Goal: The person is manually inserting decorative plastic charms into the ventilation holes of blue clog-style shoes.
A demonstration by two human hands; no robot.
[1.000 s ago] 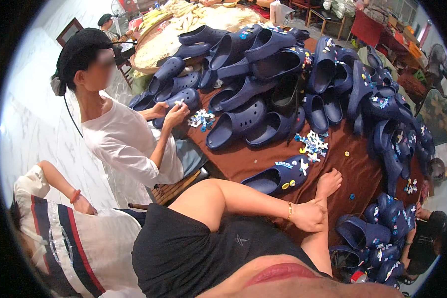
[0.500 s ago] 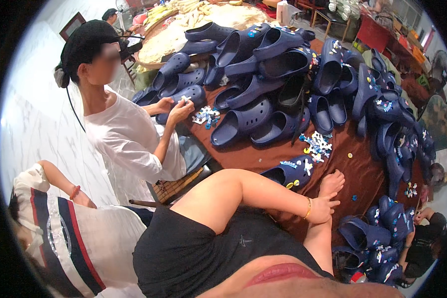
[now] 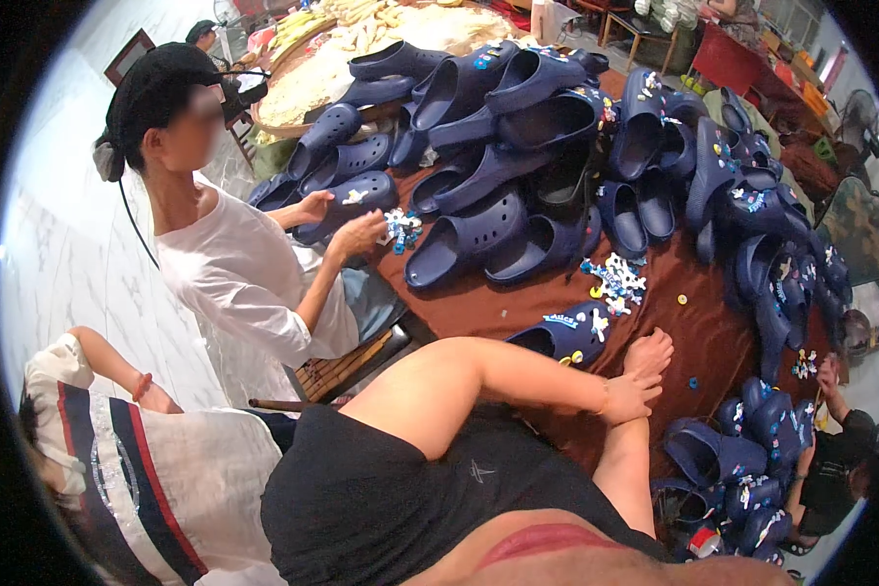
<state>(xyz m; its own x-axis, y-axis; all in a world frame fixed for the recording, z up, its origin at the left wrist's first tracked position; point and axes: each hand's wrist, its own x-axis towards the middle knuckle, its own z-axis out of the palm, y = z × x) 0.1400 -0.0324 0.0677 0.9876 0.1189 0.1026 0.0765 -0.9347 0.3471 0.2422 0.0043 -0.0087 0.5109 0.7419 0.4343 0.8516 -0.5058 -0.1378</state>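
Hands at rest on a worktable crowded with navy clogs

A brown table (image 3: 518, 303) carries a heap of clogs (image 3: 518, 127); a white-shirted person (image 3: 244, 283) works alongside. The nearest clog (image 3: 566, 337) lies beside the right hand (image 3: 651, 354), flat, fingers loosely curled, holding nothing. The left hand (image 3: 633, 398) loosely wraps the right forearm. Loose charms (image 3: 615, 283) lie near

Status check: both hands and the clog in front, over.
Left hand resting on right forearm, holding nothing. Right hand on the brown tablecloth beside the navy clog; grip unclear. Charm pile just beyond.
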